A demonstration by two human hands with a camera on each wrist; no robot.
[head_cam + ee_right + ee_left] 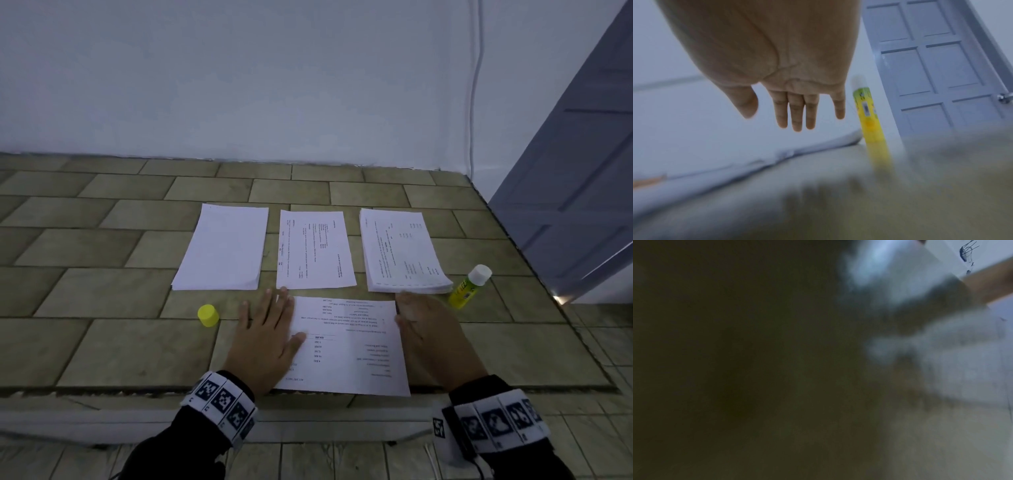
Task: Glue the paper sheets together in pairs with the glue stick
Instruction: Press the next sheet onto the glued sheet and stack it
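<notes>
Fingers of both hands lie flat and spread, left hand (265,337) pressing the printed white paper sheet (349,346), right hand (428,334) nearer the upright yellow uncapped glue stick (468,286) just beyond-right.

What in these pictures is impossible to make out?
- Left wrist view: almost all dark blur; the left hand cannot be made out there.
- Head view: print on the near sheet is too small to read.
- Right wrist view: the glue stick label is blurred.
</notes>
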